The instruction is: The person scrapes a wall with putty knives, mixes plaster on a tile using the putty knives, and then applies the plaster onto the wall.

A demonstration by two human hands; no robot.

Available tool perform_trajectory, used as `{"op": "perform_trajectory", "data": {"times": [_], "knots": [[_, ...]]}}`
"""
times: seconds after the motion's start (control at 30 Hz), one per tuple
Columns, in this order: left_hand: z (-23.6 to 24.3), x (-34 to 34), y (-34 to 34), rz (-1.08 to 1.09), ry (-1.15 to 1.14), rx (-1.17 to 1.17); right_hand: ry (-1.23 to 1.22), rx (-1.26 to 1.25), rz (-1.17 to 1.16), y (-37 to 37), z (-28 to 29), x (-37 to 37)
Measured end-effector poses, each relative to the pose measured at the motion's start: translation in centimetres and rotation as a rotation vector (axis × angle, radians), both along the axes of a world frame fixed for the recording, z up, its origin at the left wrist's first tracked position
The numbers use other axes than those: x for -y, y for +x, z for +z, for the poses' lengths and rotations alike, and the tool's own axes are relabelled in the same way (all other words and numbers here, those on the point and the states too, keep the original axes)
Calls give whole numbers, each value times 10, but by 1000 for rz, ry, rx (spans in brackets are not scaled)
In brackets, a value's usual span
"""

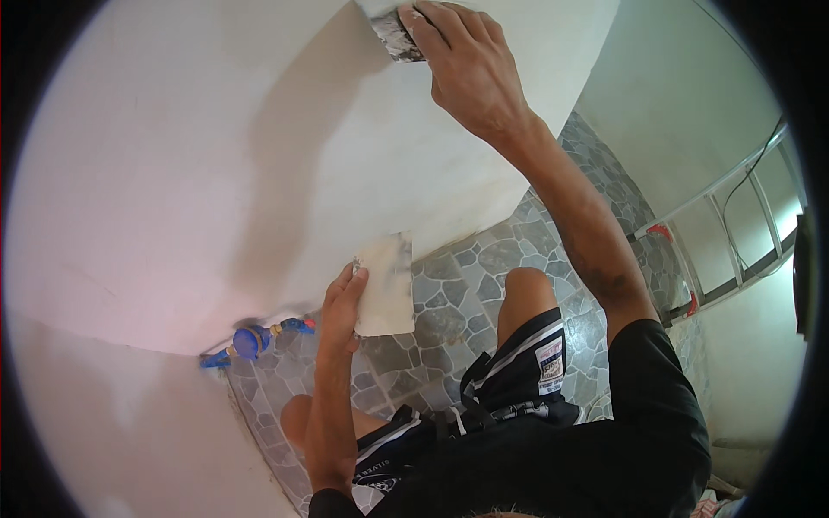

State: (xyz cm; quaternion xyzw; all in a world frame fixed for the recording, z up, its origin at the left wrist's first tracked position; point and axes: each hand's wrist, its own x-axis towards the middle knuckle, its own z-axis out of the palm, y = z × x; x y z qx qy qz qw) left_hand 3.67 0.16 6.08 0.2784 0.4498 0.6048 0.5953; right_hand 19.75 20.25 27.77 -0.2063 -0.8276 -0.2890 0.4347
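My right hand (471, 60) grips a metal putty scraper (389, 34) smeared with white compound and holds it against the white wall (173, 138) high at the top centre, with a long shadow of the arm falling on the wall. Lower down, my left hand (344, 298) grips a flat rectangular board (384, 285) coated in cream putty with darker smudges, held beside the wall's lower part. The fingers of both hands are closed around their tools.
A blue water meter with pipe fittings (252, 343) sits low at the wall's corner on the left. My bent knees are over the grey stone-patterned floor (439, 281). An aluminium ladder (734, 198) with red feet and a black cable is at the right by another wall.
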Motion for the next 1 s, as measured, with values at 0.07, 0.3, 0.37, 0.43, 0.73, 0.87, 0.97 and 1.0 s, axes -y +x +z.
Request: {"op": "perform_trajectory", "data": {"times": [0.07,0.3,0.37,0.43,0.73,0.87,0.97,1.0], "knots": [[0,1,-3,24,-23,5,41,-12,-17,-4,-10,-3],[-2,6,-18,62,-2,81,183,-31,-71,-6,-120,-31],[-4,5,-19,74,-5,92,122,-20,-75,-2,-160,-27],[-6,4,-22,71,24,101,90,-13,-83,1,-195,-21],[2,10,-20,114,5,32,-189,116,79,30,-165,11],[-1,6,-22,65,34,43,119,-37,3,12,-39,3],[1,3,-22,61,23,52,32,-34,-20,-12,-5,-2],[3,3,-21,55,30,63,30,-30,-21,-14,-12,-8]]}}
